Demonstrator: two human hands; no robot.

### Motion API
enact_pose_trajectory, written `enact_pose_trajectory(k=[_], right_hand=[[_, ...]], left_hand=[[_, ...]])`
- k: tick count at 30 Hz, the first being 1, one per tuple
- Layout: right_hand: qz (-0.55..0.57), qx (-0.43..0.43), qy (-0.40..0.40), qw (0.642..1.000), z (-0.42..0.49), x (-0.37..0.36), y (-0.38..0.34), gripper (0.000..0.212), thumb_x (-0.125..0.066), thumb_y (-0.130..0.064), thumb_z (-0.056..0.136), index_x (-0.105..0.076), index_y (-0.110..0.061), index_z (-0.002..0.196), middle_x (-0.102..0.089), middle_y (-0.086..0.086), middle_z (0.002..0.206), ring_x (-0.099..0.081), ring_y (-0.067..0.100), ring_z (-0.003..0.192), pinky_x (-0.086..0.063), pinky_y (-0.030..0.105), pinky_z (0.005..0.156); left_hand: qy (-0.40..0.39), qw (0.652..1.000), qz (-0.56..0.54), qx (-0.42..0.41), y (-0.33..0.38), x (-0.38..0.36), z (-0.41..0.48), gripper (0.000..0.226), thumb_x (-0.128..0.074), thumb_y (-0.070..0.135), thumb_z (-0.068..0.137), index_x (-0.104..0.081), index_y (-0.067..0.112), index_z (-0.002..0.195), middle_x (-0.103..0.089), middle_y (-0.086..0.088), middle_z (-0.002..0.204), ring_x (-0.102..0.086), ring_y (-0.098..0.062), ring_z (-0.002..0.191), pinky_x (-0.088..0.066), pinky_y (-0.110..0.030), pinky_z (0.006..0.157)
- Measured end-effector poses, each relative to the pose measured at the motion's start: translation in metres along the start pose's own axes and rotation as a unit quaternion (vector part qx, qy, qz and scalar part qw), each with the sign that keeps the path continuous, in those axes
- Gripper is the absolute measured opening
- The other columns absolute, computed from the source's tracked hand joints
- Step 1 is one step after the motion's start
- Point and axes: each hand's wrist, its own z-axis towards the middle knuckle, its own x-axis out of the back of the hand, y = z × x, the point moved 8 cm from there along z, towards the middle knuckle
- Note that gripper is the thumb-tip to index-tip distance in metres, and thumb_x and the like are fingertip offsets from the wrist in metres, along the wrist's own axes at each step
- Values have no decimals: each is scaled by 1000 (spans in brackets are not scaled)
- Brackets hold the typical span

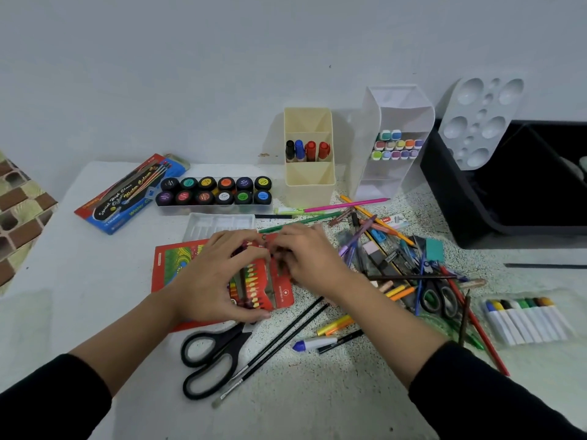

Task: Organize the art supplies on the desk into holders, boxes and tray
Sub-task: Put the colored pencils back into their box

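Speckled desk (317, 408): left hand (209, 274) grips the crayon box (281, 296); right hand (305, 258) curls, blurred, at its top, hold unclear. Crayons (251, 281) should sit level before closing.

A crayon box (279, 290) is lying mid-desk, scissors (236, 339) just before it, paint pots (216, 192) behind. Loose pens (387, 249) are lying heaped to its right, a marker holder (362, 154) standing behind them.

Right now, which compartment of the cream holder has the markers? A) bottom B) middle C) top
B: the four markers, black, blue and two red, stand in the middle compartment of the cream holder; the top and bottom ones look empty.
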Motion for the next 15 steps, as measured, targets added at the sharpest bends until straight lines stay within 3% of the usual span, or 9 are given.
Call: enact_pose_trajectory(k=[3, 5, 7, 10, 15], right_hand=[[21, 3, 2, 1000, 7, -6, -6, 14, -66, -8, 86, -74, -17, 93, -66, -3, 92, -57, 21, 96, -42, 46, 86], [23, -19, 27, 999, 4, 2, 5, 10, -75, -23, 85, -73, -23, 95, -64, -6, 92, -57, 18, 95, -46, 46, 85], [12, -50, 39, 998, -4, 12, 22, 19, -77, -33, 85, -73, -24, 101, -60, -9, 98, -55, 15, 101, -44, 45, 90], [-10, -73, 29, 997, -10, 18, 36, 11, -74, -26, 89, -76, -21, 99, -63, -7, 99, -55, 16, 102, -43, 47, 94], [10, -75, 32, 997, -3, 7, 28, 8, -70, -21, 92, -77, -18, 96, -59, -5, 93, -53, 16, 95, -40, 43, 90]], left_hand=[[3, 1000, 1, -1, 1, 0, 0, 88, -74, 80, 66, -54, 27, 133, -43, 6, 143, -40, -14, 134, -36, -42, 110], [4, 1000, 6, -4, 2, 1, 0, 87, -73, 80, 66, -52, 28, 133, -43, 7, 142, -42, -14, 133, -37, -42, 109], [8, 1000, 9, -6, 3, 1, -1, 87, -72, 81, 67, -51, 27, 132, -43, 7, 142, -42, -12, 133, -37, -41, 109], [10, 1000, 12, -8, 4, 1, -1, 87, -71, 81, 67, -50, 27, 131, -43, 6, 142, -42, -13, 132, -38, -42, 109], [10, 1000, 7, -7, 3, 1, 0, 85, -71, 81, 68, -51, 27, 130, -42, 7, 143, -40, -12, 135, -36, -41, 110]])
